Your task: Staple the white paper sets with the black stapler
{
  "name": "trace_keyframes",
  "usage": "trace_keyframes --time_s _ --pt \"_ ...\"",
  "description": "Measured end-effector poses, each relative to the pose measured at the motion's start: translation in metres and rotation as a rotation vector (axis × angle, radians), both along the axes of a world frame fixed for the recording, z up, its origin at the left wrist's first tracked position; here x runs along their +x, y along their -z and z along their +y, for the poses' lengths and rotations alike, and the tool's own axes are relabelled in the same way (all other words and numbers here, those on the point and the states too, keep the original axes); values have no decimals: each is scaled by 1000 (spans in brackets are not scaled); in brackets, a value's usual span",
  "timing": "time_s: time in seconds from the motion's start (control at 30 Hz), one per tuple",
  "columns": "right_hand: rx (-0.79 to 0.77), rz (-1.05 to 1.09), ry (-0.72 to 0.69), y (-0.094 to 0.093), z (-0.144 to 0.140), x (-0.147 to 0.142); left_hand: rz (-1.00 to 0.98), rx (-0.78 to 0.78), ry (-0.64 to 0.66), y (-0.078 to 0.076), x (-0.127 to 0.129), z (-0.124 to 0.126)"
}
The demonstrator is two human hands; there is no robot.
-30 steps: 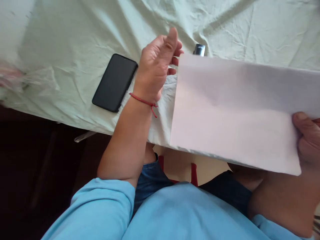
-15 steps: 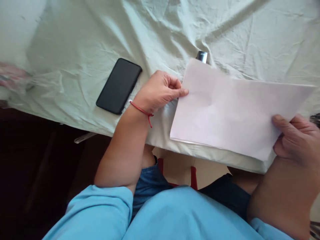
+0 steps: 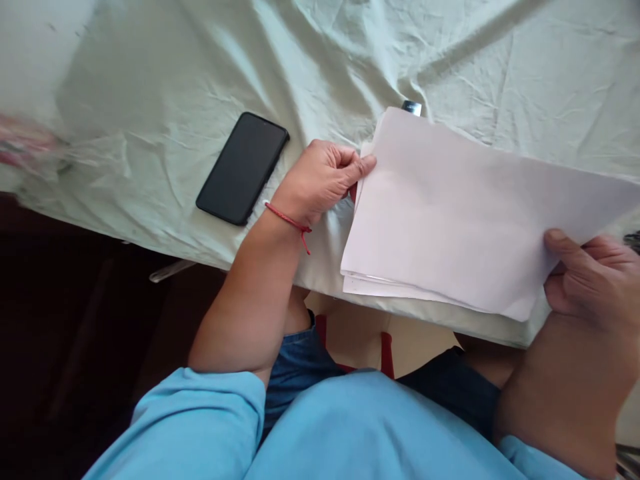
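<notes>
Even, soft daylight across the pale green cloth (image 3: 150, 100), white sheets (image 3: 465, 220) bright with no glare, faint shadows in the creases, lower left corner nearly black, far left edge blurred, centre acceptably sharp

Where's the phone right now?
In the head view, the black phone lies face up on the pale green cloth, left of the left hand, which grips the edge of the white paper sheets.
</notes>
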State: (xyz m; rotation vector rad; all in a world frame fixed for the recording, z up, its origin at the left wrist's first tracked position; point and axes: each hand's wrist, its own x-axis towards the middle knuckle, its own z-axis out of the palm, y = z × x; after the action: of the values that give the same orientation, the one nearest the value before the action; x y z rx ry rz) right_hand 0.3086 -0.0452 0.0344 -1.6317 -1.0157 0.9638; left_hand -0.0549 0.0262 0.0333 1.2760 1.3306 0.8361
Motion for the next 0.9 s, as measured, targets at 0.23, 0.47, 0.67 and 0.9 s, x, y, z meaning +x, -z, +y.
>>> trace_keyframes --time_s 0.23,0.47,0.67,0.9 --pt "168 -87 64 -3 3 -1 -89 -24 24 3 4 2" --pt "166 -37 56 -2 3 -7 -115 28 -21 8 1 1" --pt "167 -52 109 -1 5 -5 -148 -80 63 7 0 1" --pt "151 -57 137 0 4 -4 -76 -72 -16 3 0 -1"
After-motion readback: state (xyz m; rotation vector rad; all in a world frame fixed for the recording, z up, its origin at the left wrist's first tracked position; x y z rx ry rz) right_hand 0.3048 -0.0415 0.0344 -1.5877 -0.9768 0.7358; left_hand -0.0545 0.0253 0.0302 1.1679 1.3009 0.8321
